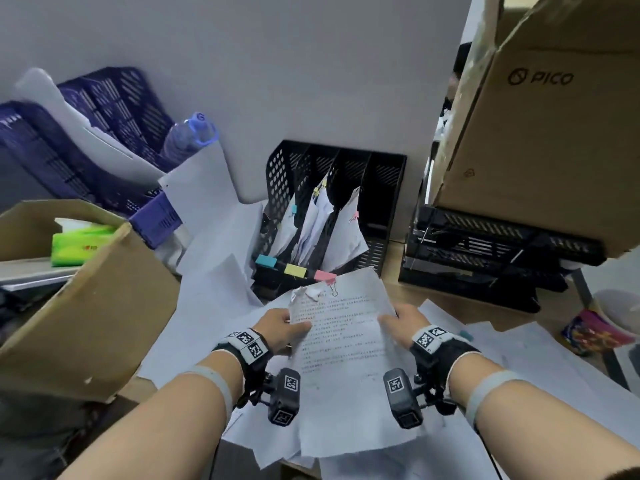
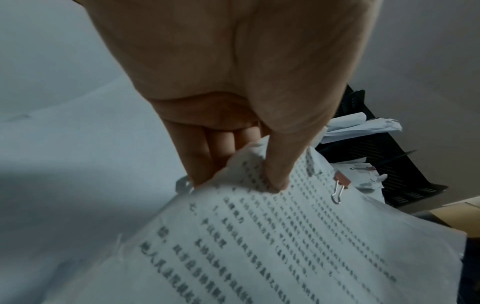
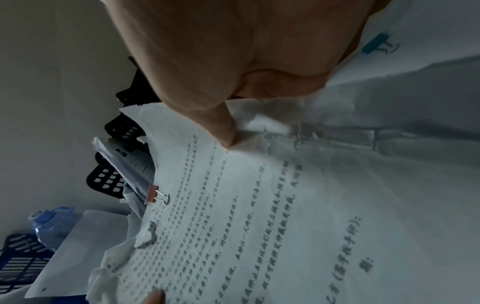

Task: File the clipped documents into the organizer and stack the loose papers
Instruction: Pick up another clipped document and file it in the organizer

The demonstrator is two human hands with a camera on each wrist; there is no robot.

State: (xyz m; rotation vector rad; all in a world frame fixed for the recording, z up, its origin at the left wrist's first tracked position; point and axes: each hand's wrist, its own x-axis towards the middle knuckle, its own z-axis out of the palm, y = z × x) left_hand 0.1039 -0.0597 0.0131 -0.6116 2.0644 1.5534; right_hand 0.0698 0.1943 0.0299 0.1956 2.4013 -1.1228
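Both hands hold a printed document [image 1: 346,341] fastened at its top edge by a pink binder clip [image 1: 330,283], [image 2: 342,182], [image 3: 153,194]. My left hand [image 1: 280,327], [image 2: 233,176] pinches its left edge, thumb on top. My right hand [image 1: 401,323], [image 3: 228,131] pinches the crumpled right edge. The document hangs just in front of the black organizer [image 1: 384,202], whose left slots hold clipped papers [image 1: 315,223]; the rightmost slot looks empty. Teal, yellow and pink labels [image 1: 295,270] mark its front. Loose white sheets [image 1: 214,289] cover the desk below.
A brown cardboard box [image 1: 79,299] stands at the left, holding a green tissue pack [image 1: 76,242]. Purple baskets [image 1: 104,140] and a water bottle [image 1: 188,136] sit behind. Black stacked trays [image 1: 485,254] under a large carton [image 1: 540,126] stand at the right. A teal-clipped paper [image 3: 376,45] lies nearby.
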